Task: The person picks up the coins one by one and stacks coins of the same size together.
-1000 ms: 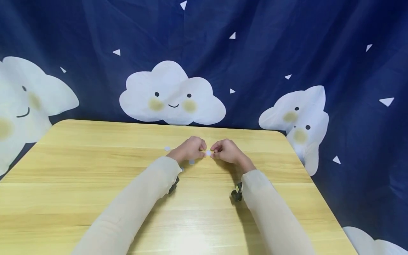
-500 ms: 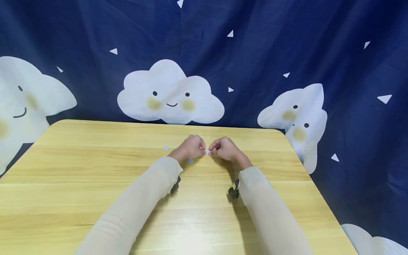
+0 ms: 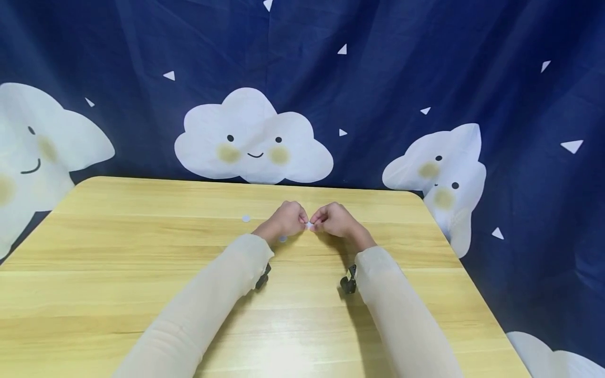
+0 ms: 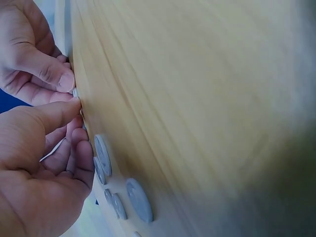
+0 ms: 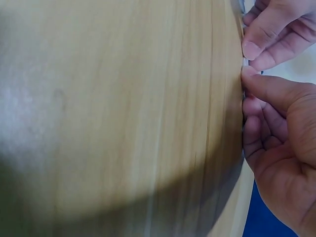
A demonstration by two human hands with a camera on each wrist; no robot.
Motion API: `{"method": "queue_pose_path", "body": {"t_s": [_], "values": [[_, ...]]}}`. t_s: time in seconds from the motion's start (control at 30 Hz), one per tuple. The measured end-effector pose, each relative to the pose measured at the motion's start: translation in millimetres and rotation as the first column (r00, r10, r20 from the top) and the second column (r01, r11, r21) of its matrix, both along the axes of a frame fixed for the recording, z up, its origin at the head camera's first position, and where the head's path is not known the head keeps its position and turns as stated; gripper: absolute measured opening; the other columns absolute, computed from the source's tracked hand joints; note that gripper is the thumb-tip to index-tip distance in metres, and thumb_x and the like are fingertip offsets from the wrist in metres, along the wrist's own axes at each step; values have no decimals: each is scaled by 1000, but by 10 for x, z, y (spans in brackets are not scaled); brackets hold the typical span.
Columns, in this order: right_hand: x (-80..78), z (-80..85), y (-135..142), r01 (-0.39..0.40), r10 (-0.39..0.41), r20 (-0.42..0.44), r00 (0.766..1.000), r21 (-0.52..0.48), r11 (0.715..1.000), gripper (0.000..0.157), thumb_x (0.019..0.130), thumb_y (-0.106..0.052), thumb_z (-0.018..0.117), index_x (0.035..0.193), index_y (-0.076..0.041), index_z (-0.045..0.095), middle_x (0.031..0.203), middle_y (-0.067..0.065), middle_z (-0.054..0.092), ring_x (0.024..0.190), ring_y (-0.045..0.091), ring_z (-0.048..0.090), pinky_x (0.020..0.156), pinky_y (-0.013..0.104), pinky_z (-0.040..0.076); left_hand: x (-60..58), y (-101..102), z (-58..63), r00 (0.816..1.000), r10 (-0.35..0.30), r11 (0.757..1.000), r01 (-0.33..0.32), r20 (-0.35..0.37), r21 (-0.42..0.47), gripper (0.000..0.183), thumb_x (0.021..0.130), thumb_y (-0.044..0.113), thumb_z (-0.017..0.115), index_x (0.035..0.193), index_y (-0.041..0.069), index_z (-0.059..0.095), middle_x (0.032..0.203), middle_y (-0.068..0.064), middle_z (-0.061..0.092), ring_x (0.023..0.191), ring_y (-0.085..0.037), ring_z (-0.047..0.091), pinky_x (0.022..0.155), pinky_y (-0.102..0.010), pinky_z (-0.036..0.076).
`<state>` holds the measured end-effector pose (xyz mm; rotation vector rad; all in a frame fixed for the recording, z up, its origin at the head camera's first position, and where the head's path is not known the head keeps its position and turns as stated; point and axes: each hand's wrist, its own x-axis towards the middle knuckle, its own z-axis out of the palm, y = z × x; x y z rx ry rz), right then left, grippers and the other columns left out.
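Little pale disc (image 3: 309, 225) is getting pinched by the left hand (image 3: 288, 219) and right hand (image 3: 335, 220) at once, toward the tabletop's (image 3: 142, 236) far side, more discs (image 4: 139, 200) lying near the left.

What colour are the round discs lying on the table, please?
The discs are grey, showing best in the left wrist view.

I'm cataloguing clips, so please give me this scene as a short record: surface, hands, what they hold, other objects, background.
Surface: light wood-grain table
Left grip: pinches a small pale piece
Right grip: pinches the same piece from the other side
Piece visibility: mostly hidden, exact shape unclear
Other objects: several flat, round grey discs on the table near the left grip
Background: dark blue curtain with smiling white clouds
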<state>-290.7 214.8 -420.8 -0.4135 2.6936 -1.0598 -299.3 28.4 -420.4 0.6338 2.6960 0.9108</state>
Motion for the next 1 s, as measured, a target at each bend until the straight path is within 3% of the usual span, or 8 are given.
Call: {"method": "queue_pose_path", "body": {"t_s": [0.43, 0.6, 1.0], "values": [[55, 10, 48, 4, -3, 46, 999, -20, 1000, 10, 86, -4, 82, 95, -3, 78, 84, 3, 76, 76, 10, 62, 70, 23, 49, 121, 48, 36, 999, 44, 998, -45, 30, 41, 7, 84, 1, 77, 90, 6, 78, 88, -2, 73, 90, -17, 64, 86, -29, 55], [87, -12, 72, 6, -5, 42, 999, -33, 999, 9, 86, -4, 81, 94, -3, 78, 84, 3, 75, 77, 10, 64, 72, 23, 51, 179, 94, 53, 998, 65, 997, -66, 20, 33, 14, 84, -1, 72, 93, 5, 79, 99, -7, 76, 100, -22, 68, 93, -34, 55], [157, -16, 103, 7, -3, 64, 998, -58, 998, 10, 85, -3, 82, 93, -4, 78, 83, 4, 75, 77, 12, 65, 74, 24, 52, 295, 131, 45, 984, 149, 985, -156, 100, 76, 20, 84, -3, 71, 100, 5, 80, 111, -9, 76, 117, -25, 66, 101, -38, 53]]}}
